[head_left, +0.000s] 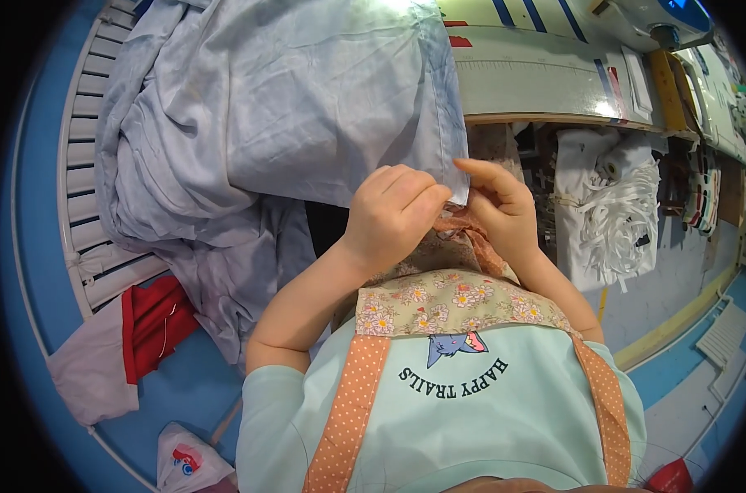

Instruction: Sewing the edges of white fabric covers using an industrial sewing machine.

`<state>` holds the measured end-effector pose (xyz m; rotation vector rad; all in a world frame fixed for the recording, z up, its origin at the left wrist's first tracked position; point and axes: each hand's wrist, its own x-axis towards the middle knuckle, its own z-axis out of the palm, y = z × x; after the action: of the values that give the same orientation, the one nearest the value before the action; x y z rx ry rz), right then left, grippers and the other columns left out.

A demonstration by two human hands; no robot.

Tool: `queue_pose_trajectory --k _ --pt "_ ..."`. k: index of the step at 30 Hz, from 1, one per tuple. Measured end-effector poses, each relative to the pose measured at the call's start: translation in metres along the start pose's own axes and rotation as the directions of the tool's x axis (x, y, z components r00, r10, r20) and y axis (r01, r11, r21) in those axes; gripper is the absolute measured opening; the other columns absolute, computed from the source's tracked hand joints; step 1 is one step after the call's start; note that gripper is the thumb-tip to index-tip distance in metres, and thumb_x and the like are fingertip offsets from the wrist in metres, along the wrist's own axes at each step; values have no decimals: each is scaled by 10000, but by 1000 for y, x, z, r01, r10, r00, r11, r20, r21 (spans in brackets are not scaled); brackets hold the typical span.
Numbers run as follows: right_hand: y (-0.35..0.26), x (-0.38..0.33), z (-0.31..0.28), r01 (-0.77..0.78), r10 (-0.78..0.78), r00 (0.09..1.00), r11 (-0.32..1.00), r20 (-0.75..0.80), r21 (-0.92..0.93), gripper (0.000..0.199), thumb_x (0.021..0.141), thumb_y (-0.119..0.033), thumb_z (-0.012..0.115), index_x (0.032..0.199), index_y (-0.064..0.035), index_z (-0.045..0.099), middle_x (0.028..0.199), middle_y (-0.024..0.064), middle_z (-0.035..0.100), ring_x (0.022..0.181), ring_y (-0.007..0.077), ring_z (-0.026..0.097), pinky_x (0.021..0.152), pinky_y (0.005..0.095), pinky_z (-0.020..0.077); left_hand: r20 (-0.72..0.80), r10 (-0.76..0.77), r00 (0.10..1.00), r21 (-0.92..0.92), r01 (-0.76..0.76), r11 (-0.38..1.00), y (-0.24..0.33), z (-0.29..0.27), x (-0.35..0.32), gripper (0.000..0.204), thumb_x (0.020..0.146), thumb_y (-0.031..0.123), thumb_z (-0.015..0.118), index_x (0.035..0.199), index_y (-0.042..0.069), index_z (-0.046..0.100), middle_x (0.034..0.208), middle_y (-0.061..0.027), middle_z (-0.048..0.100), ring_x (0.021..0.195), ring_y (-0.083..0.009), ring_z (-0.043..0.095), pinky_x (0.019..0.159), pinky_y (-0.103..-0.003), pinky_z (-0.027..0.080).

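A large pale blue-grey cloth (307, 107) spreads from the table toward me, with a stitched hem along its right edge. At its near right corner my left hand (397, 209) is closed, its fingers curled and pinching the cloth. My right hand (508, 209) sits just beside that corner, fingers bent, with a gap between thumb and forefinger. Its forefinger tip reaches the hemmed edge. Whether anything thin lies between the two hands is too small to make out. Below them is my floral apron (463, 304) with orange dotted straps.
A white slatted rack (101, 164) stands at the left under bunched cloth. A red and grey cloth piece (130, 349) hangs there, near a white plastic bag (188, 460). At right, a table (545, 90) with ruler markings holds a machine; white strips (615, 222) hang below its edge.
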<state>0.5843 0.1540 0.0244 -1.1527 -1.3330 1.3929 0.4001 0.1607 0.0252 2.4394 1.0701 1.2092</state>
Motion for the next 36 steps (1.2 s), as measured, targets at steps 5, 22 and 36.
queue_pose_trajectory --k 5,22,36 --pt "8 1 -11 122 -109 991 972 73 -201 343 746 131 484 1011 6 662 826 35 651 674 74 561 590 227 462 -7 7 1000 -13 -7 1000 -3 2 -3 284 633 -15 722 881 77 619 824 -46 573 668 -239 567 592 -345 448" --pt "-40 42 -14 759 -798 538 319 272 -568 82 699 -89 644 736 -28 604 1033 153 649 1016 345 591 787 376 493 251 -127 960 294 49 955 -28 -30 15 374 836 216 595 1173 55 565 1152 -126 579 1073 -315 538 928 -451 406" --pt "-6 33 -14 643 -602 757 619 254 -451 197 688 51 640 868 -31 638 834 100 672 848 268 660 836 428 496 143 -369 919 421 281 863 -121 -113 18 402 799 99 586 1198 70 556 1225 -156 542 1107 -331 522 960 -413 398"
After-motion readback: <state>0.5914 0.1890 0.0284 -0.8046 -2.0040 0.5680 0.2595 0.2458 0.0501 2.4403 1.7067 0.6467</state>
